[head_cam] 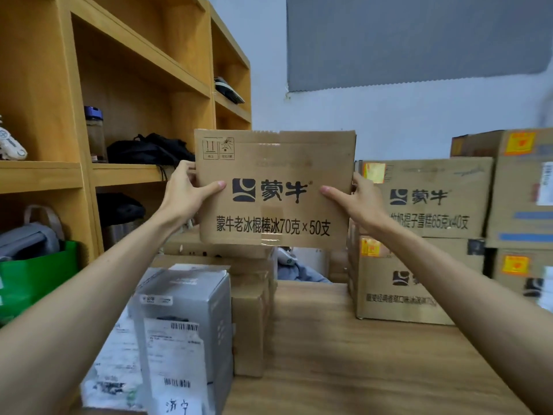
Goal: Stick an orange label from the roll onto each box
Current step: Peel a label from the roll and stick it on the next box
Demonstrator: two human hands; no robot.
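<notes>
Two hands clamp the box (275,175) by its side edges, left hand (185,193) and right hand (356,202) each with thumb pressed on its front, holding it clear above the tabletop (344,354); a slackened pinch would likely drop it onto the cartons (248,310) beneath.

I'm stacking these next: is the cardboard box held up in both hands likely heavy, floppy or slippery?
Probably light: the box is held aloft by its side edges. Likely stiff: its face looks flat between left hand and right hand. Matte cardboard probably grips.
</notes>
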